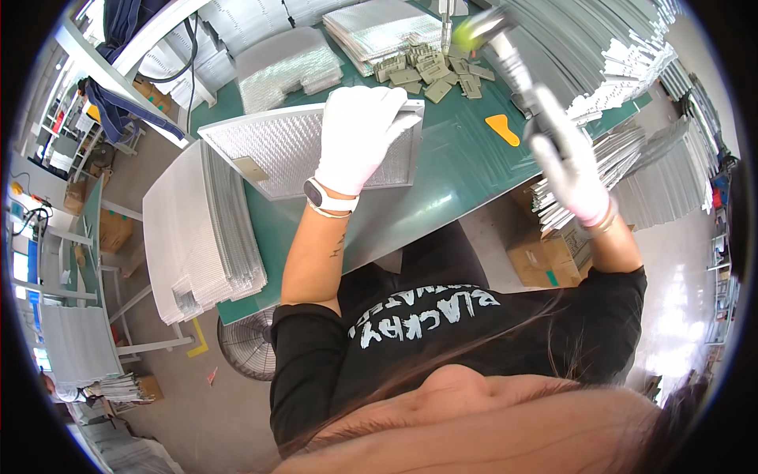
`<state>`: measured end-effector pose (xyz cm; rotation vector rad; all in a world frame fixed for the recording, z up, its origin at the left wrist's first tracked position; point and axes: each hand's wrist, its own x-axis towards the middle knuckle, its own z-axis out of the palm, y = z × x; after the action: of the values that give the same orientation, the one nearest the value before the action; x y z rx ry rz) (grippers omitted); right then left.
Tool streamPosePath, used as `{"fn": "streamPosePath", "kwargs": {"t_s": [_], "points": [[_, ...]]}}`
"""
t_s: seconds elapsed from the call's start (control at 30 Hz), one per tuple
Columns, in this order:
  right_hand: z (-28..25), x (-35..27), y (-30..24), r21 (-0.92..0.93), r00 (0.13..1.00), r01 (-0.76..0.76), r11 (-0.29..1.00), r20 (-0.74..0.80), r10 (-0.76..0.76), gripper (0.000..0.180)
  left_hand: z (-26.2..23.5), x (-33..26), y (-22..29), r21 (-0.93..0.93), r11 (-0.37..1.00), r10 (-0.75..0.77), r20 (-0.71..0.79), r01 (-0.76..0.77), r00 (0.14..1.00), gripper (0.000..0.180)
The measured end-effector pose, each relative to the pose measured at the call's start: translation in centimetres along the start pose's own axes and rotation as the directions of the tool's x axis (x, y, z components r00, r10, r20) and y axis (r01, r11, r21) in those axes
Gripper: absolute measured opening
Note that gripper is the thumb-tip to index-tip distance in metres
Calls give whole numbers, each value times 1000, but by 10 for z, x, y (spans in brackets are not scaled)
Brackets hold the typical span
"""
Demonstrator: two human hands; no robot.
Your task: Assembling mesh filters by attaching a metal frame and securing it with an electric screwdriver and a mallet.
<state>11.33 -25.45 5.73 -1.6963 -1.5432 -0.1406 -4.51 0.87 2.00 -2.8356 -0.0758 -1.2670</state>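
My gloved left hand (359, 138) is closed on the upper edge of a mesh filter panel (288, 150) with a thin metal frame. The panel stands tilted on the green table (434, 186). A small tan plate (250, 168) sits near its lower left edge. My gloved right hand (570, 162) grips the dark handle of a hammer (513, 67), raised over the table's right part. Motion smears the hammer's head, which has a yellow-green face. Below the hammer, a yellow scraper (503, 130) lies flat on the table.
Several small tan plates (434, 71) lie heaped at the back. Bubble-textured silver sheets (288, 67) are stacked behind the panel, with another stack (197, 229) at the left. Long metal strips (576, 47) fill the right side. A floor fan (249, 344) and cardboard box (545, 261) stand below.
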Motion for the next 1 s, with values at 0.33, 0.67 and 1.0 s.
{"fn": "streamPosePath", "kwargs": {"t_s": [0.33,0.67,1.0], "points": [[-31,22,-18,-305,931,237,922,343,-125,53,37,-5,20,65,992,-78,-378,111,922,45],[48,-32,52,16,972,-186,982,152,181,59,35,-2,25,64,994,-53,-454,92,890,35],[73,79,99,-564,905,80,822,-304,-297,66,37,4,38,-9,999,-50,-413,51,910,26]]}}
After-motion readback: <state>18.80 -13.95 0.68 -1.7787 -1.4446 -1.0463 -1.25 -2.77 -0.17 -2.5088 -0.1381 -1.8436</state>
